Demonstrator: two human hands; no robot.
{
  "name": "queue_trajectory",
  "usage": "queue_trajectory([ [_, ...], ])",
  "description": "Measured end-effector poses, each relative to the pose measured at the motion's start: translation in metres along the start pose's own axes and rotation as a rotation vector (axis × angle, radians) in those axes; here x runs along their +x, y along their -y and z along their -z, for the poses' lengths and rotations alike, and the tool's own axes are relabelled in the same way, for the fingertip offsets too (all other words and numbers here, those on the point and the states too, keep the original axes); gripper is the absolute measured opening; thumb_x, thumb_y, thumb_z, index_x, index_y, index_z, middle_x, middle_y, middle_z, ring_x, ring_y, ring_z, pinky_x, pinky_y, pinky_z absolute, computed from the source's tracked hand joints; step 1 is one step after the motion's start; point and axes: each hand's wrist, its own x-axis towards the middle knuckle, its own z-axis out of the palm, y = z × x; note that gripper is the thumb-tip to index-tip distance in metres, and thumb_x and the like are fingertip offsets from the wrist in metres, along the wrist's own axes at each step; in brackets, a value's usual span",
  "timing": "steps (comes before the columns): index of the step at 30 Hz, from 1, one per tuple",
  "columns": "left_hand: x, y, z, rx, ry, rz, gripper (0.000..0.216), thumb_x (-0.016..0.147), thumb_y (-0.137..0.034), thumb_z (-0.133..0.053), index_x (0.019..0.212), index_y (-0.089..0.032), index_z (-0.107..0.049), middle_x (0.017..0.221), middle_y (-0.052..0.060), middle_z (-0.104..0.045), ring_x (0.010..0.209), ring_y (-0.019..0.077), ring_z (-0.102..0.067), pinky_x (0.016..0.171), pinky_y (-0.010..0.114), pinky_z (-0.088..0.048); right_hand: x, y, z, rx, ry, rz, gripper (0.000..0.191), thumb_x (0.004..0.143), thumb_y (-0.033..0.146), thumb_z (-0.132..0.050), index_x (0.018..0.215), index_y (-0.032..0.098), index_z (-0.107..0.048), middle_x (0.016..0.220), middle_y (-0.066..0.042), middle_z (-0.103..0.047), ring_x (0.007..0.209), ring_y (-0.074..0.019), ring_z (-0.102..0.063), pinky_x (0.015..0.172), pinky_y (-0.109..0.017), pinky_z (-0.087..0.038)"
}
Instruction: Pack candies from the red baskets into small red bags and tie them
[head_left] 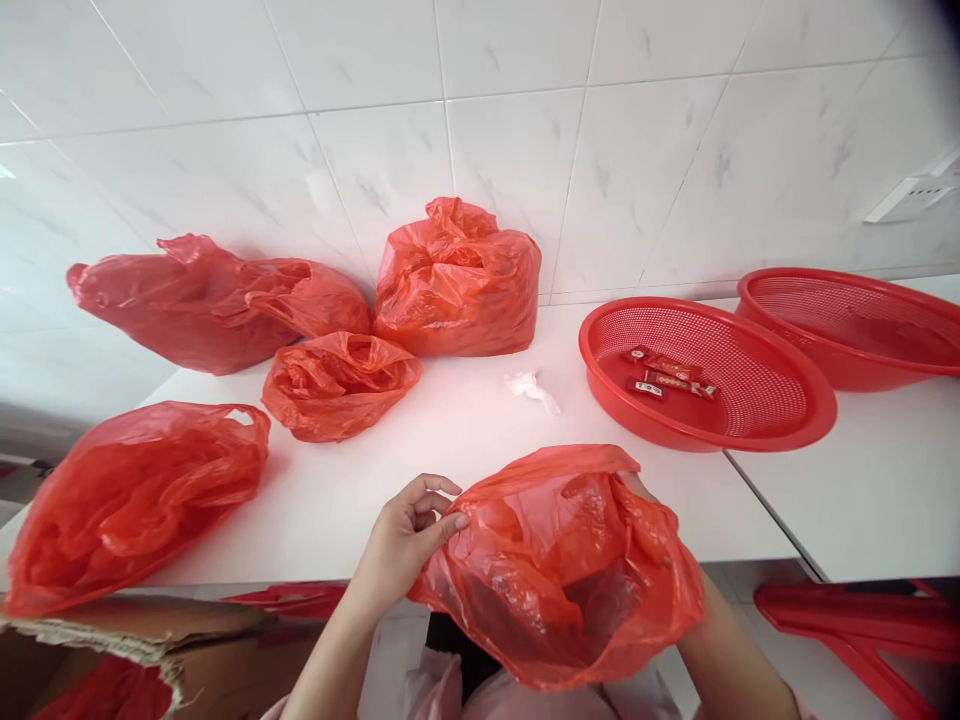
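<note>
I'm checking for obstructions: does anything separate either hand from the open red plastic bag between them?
Nothing visible separates the bare left hand from the open, translucent red plastic bag: they touch at its rim. The bag hides most of the right hand, leaving that side unclear.

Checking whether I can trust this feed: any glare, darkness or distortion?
Head view: glossy highlights on the held red bag; shade over the cardboard box below the white table; upper right corner dark; tile lines on the wall slant, likely wide-angle distortion.

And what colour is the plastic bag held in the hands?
The plastic bag is translucent red; the head view shows it.
</note>
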Motion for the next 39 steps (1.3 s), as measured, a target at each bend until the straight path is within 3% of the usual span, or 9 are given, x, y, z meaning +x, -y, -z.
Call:
queue_trajectory([
  [5, -0.002, -0.002, 0.000, 0.016, -0.003, 0.003, 0.035, 0.084, -0.048, -0.063, 0.073, -0.015, -0.059, 0.064, -0.003, -0.054, 0.059, 0.0086, -0.045, 0.058, 0.020, -0.036, -0.006, 0.010, 0.006, 0.079, -0.023, -0.102, 0.035, 0.077, 0.055, -0.063, 0.066, 0.023, -0.053, 0.059, 0.000, -0.054, 0.056, -0.0173, -0.050, 0.056, -0.033, -0.046],
  [13, -0.002, -0.003, -0.006, -0.068, -0.114, -0.007, 0.037, 0.089, -0.053, -0.053, 0.076, -0.019, -0.049, 0.069, -0.004, -0.044, 0.062, 0.0092, -0.037, 0.058, 0.019, -0.034, 0.008, 0.012, 0.004, -0.139, -0.017, -0.032, 0.040, 0.082, 0.057, -0.060, 0.103, 0.023, -0.065, 0.091, -0.005, -0.070, 0.086, -0.0236, -0.064, 0.078, -0.035, -0.051],
  [17, -0.001, -0.004, -0.015, -0.099, -0.132, -0.034, 0.035, 0.089, -0.053, -0.053, 0.081, -0.020, -0.048, 0.071, -0.005, -0.040, 0.063, 0.0092, -0.036, 0.059, 0.019, -0.034, 0.015, 0.004, -0.009, -0.170, -0.086, 0.069, 0.067, 0.084, 0.057, -0.060, 0.142, 0.033, -0.036, 0.105, -0.004, -0.067, 0.093, -0.0212, -0.065, 0.084, -0.035, -0.051],
  [20, 0.000, -0.003, -0.018, -0.138, -0.124, -0.024, 0.033, 0.089, -0.054, -0.053, 0.088, -0.022, -0.047, 0.073, -0.005, -0.042, 0.063, 0.0096, -0.038, 0.058, 0.019, -0.034, 0.015, 0.000, -0.012, -0.330, -0.126, 0.217, 0.071, 0.086, 0.054, -0.058, 0.147, 0.033, -0.026, 0.122, -0.007, -0.060, 0.103, -0.0219, -0.062, 0.090, -0.039, -0.050],
  [23, 0.001, -0.001, -0.019, -0.166, -0.103, -0.030, 0.031, 0.089, -0.053, -0.053, 0.091, -0.023, -0.047, 0.074, -0.004, -0.044, 0.065, 0.0104, -0.041, 0.060, 0.019, -0.036, 0.006, 0.001, -0.013, -0.601, -0.285, 0.514, 0.072, 0.086, 0.044, -0.060, 0.148, 0.031, -0.025, 0.139, -0.010, -0.048, 0.122, -0.0260, -0.051, 0.104, -0.048, -0.041],
  [25, 0.002, -0.002, -0.020, -0.173, -0.094, -0.028, 0.030, 0.089, -0.052, -0.053, 0.092, -0.023, -0.047, 0.075, -0.004, -0.045, 0.065, 0.0107, -0.042, 0.061, 0.019, -0.037, -0.002, 0.004, -0.016, -0.791, -0.315, 0.691, 0.061, 0.086, 0.037, -0.061, 0.142, 0.030, -0.037, 0.138, -0.011, -0.048, 0.127, -0.0274, -0.046, 0.107, -0.050, -0.037],
  [28, 0.001, -0.005, -0.024, -0.171, -0.123, -0.012, 0.032, 0.088, -0.054, -0.054, 0.091, -0.023, -0.047, 0.075, -0.004, -0.046, 0.064, 0.0114, -0.043, 0.059, 0.019, -0.037, -0.005, 0.001, -0.021, -1.039, -0.195, 0.793, 0.035, 0.085, 0.033, -0.062, 0.120, 0.030, -0.059, 0.132, -0.010, -0.052, 0.126, -0.0300, -0.047, 0.105, -0.051, -0.039],
  [34, -0.002, -0.013, -0.008, -0.121, -0.254, -0.020, 0.032, 0.087, -0.053, -0.056, 0.088, -0.022, -0.049, 0.066, -0.006, -0.041, 0.057, 0.0094, -0.035, 0.053, 0.017, -0.032, 0.019, -0.017, 0.002, -1.393, -0.324, 0.615, 0.039, 0.081, 0.028, -0.063, 0.120, 0.026, -0.065, 0.151, -0.012, -0.035, 0.136, -0.0420, -0.034, 0.103, -0.063, -0.036],
  [39, -0.002, -0.014, 0.009, -0.156, -0.333, -0.011, 0.032, 0.082, -0.052, -0.062, 0.082, -0.022, -0.051, 0.069, -0.006, -0.045, 0.061, 0.0089, -0.039, 0.055, 0.015, -0.036, 0.020, 0.033, 0.037, -1.119, 0.028, 0.434, 0.037, 0.087, 0.042, -0.059, 0.121, 0.031, -0.063, 0.139, -0.007, -0.052, 0.125, -0.0273, -0.052, 0.102, -0.045, -0.045],
])
